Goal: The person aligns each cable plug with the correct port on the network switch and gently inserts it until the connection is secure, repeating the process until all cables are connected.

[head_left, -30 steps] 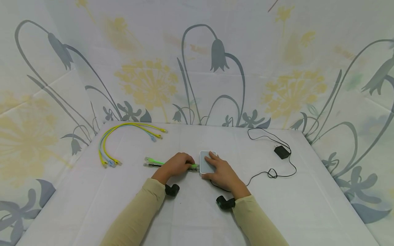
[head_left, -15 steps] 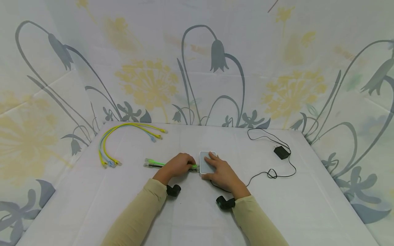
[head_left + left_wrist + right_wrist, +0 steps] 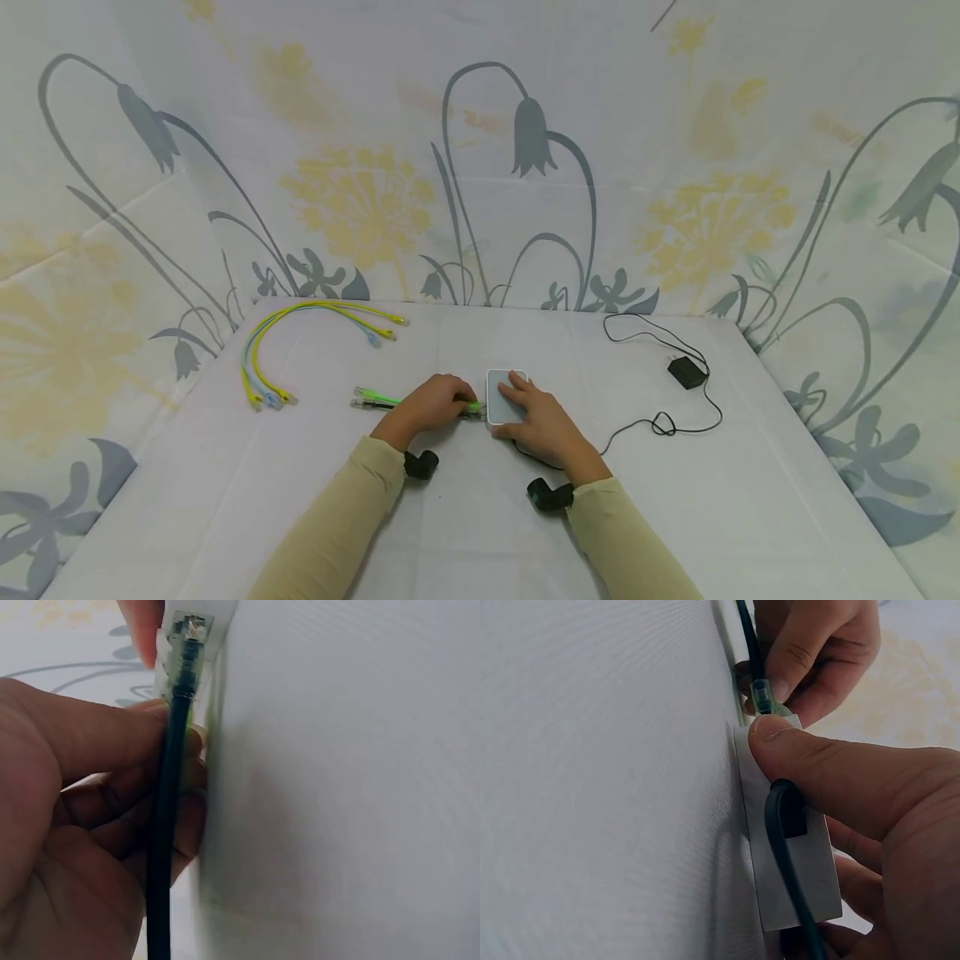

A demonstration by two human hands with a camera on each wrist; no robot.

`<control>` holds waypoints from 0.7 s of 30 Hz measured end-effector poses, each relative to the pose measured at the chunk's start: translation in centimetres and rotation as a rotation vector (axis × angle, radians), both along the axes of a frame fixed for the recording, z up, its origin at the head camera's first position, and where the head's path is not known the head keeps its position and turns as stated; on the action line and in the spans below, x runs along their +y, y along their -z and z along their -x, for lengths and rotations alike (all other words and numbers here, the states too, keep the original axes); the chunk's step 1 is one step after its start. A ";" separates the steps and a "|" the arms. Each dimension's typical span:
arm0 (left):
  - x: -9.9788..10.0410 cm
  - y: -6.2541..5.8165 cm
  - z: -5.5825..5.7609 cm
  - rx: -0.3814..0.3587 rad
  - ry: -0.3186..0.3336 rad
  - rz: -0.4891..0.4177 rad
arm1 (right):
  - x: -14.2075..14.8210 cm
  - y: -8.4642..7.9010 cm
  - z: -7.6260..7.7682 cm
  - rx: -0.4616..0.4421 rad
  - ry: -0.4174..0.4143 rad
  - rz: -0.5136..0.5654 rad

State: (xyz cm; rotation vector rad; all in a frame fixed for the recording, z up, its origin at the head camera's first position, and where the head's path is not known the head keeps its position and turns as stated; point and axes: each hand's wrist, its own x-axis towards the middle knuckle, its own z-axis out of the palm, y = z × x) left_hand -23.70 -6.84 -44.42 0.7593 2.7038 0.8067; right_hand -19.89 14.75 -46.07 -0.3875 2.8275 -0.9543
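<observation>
Left hand [image 3: 429, 404] pinches green cable [image 3: 382, 396] at nine o'clock from box [image 3: 504, 402]; right hand [image 3: 543, 427] grips box, presumably steadying it.

Pale walls [image 3: 622, 50] printed with grey bellflowers [image 3: 531, 137] and yellow blooms [image 3: 367, 196] surround a white-covered table [image 3: 465, 542] on three sides.

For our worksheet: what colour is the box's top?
The box's top is bluish grey, clearest in the head view.
</observation>
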 end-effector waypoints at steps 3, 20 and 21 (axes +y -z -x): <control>-0.1 0.1 0.0 -0.005 -0.010 0.000 | 0.1 0.1 0.0 0.001 0.001 0.005; -0.1 0.0 -0.5 0.036 -0.014 0.043 | 0.1 0.5 0.0 0.018 0.008 -0.007; -0.1 0.0 -0.5 0.038 -0.013 0.043 | 0.1 0.5 0.0 0.018 0.008 -0.007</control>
